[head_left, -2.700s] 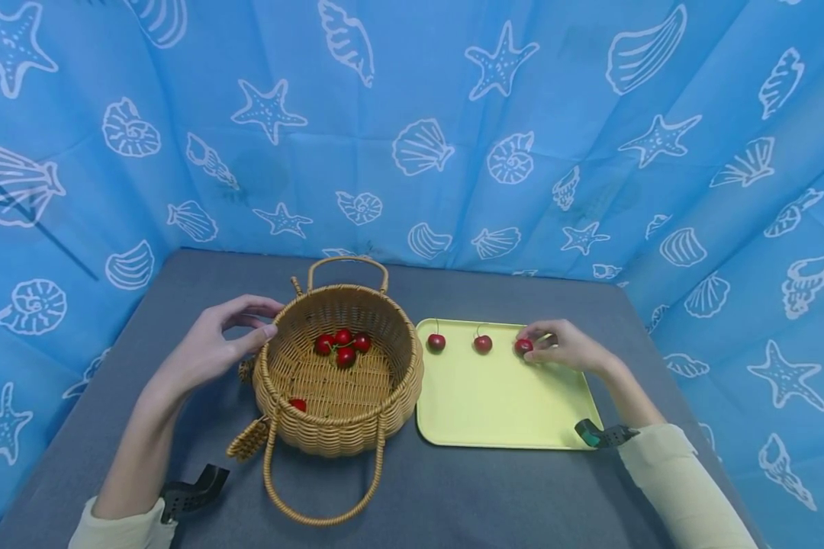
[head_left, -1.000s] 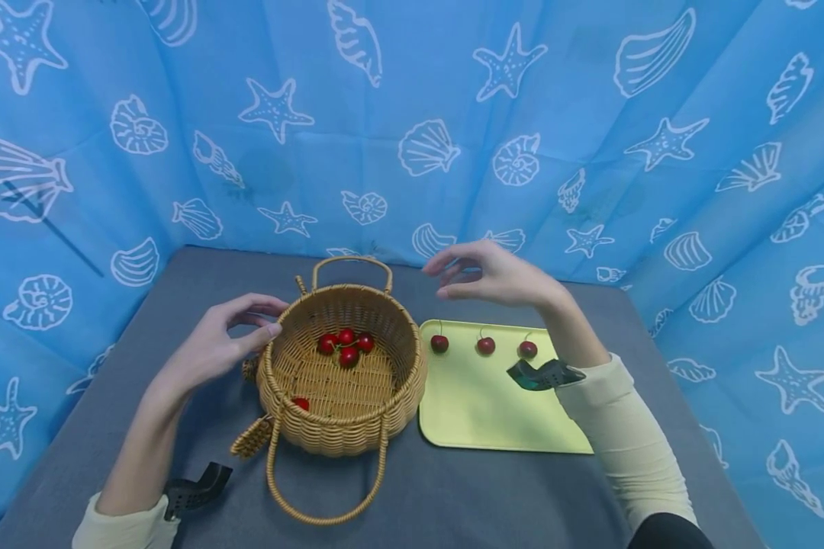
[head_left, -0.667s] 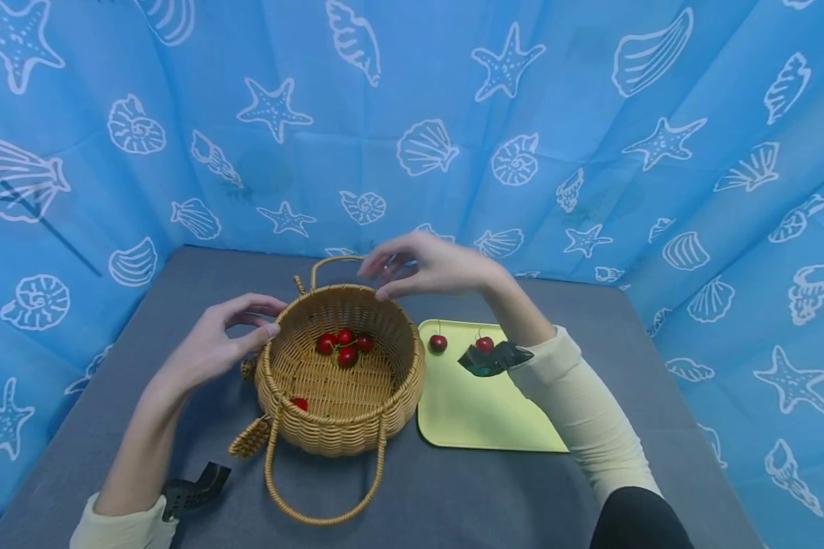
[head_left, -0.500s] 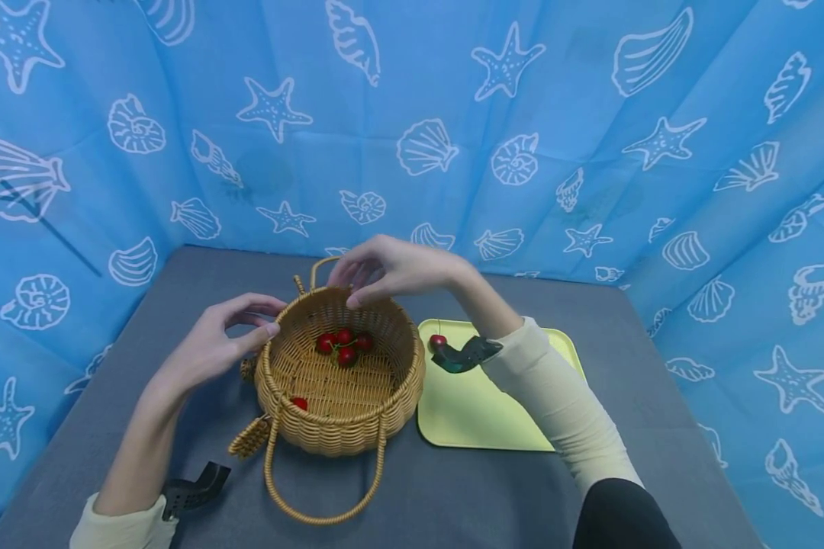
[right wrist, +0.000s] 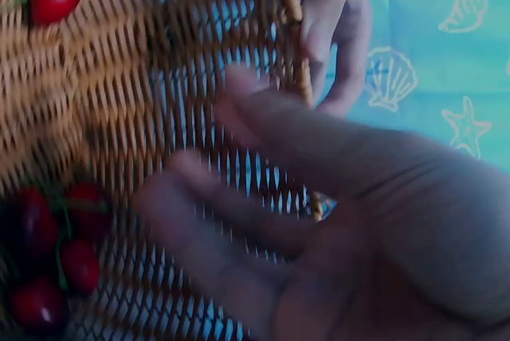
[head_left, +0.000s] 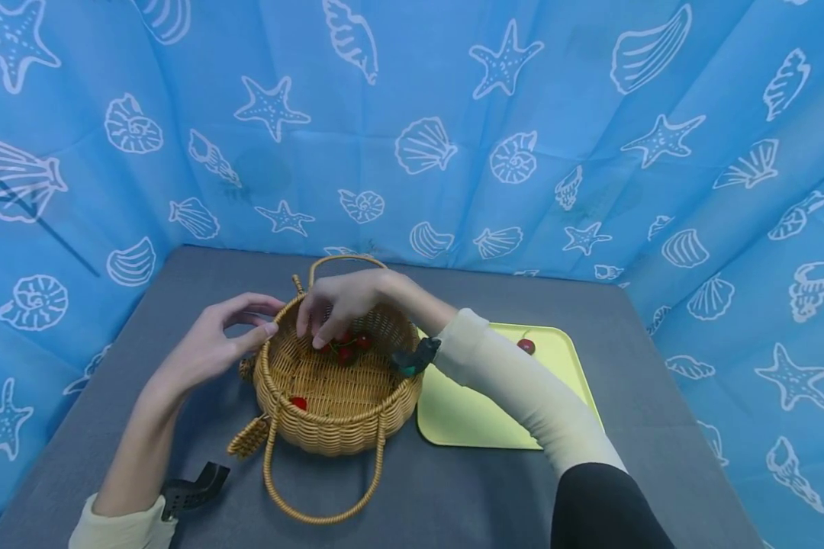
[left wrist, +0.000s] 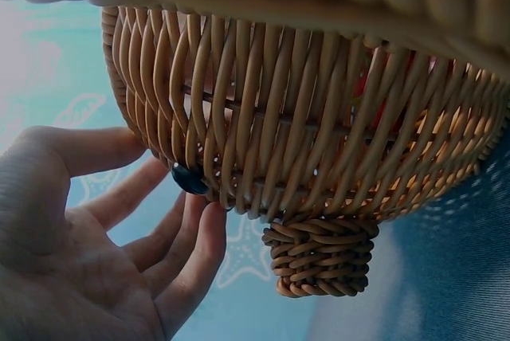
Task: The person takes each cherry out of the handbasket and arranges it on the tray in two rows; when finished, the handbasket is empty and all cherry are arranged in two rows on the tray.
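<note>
In the head view a woven wicker basket (head_left: 336, 442) stands upright, with several red cherries (head_left: 346, 355) clustered inside and a single cherry (head_left: 298, 402) near its front wall. My left hand (head_left: 216, 339) touches the basket's left side; in the left wrist view its relaxed fingers rest against the outer weave. Inside the basket, my right hand (head_left: 343, 301) reaches above the clustered cherries and partly covers them. The right wrist view shows its thumb and fingers apart, holding nothing. One cherry (head_left: 526, 346) lies on the yellow tray (head_left: 481, 427); my right forearm hides part of the tray.
The tray lies just right of the basket on a grey tablecloth (head_left: 453, 496). One basket handle (head_left: 323, 521) hangs down in front, and another handle (head_left: 346, 258) stands at the back. A blue curtain (head_left: 412, 91) with shell prints surrounds the table.
My right hand has let go of a cherry on the tray, then travelled left over the basket's back rim and down inside. The left hand has stayed at the basket.
</note>
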